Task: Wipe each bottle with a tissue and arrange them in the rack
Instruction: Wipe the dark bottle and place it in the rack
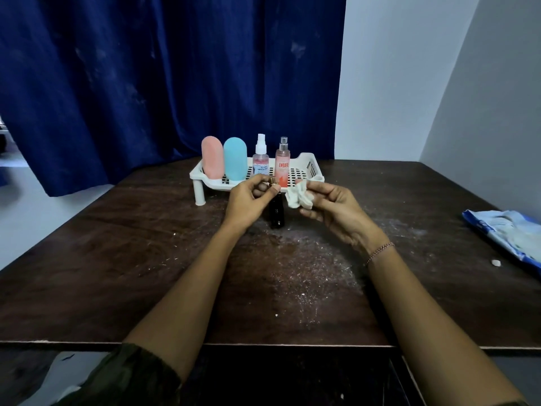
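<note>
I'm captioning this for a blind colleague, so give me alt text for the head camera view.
A person's left hand holds a small dark bottle by its gold cap while the right hand holds a crumpled tissue beside it. Behind, a white rack on the dark table holds four upright bottles.

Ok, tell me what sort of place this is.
Probably a makeshift room corner at home: a scuffed dark wooden table, a blue curtain hung behind it, and bare white walls.
</note>
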`<state>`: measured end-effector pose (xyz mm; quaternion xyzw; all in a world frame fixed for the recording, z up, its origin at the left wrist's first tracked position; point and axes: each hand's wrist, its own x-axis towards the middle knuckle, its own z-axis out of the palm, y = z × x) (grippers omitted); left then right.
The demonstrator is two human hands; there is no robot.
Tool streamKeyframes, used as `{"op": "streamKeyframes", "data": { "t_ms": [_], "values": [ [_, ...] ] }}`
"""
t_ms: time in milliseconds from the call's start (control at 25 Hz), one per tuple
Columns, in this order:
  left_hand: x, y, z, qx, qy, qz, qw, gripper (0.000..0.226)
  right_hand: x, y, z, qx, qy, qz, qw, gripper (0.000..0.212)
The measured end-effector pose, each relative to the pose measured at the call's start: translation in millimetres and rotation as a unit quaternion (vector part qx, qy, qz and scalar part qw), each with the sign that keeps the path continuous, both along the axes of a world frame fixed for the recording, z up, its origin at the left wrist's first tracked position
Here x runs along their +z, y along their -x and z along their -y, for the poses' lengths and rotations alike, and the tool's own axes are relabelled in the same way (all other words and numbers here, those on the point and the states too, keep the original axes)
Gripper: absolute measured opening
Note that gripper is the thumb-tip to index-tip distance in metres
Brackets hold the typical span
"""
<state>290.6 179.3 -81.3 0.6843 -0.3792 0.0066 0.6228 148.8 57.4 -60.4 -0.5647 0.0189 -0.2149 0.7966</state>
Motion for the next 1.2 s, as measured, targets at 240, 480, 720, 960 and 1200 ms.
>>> {"op": "streamKeyframes", "data": {
  "t_ms": [240,480,720,960,1200],
  "values": [
    [2.2,0.6,-1.0,-0.004,0.030,-0.035,0.999,0.008,-10.7,-10.5,6.8,-0.151,0.112,-0.010,0.982,0.022],
    [4.9,2.3,-3.2,-0.015,0.034,-0.040,0.999,0.007,-12.6,-13.9,-7.6,-0.254,0.330,-0.024,0.909,0.026],
    [5.7,-2.6,0.7,-0.012,0.021,-0.060,0.998,0.007,-8.7,-11.9,-16.3,-0.340,0.438,0.019,0.832,0.024],
    [7.0,0.8,3.8,-0.055,0.018,-0.045,0.997,0.005,-9.9,-13.9,-22.3,-0.322,0.498,0.063,0.803,0.020],
    [6.5,-1.4,5.0,-0.075,0.033,-0.029,0.996,0.008,-14.0,-20.4,-19.5,-0.307,0.580,0.023,0.754,0.020]
  ]
}}
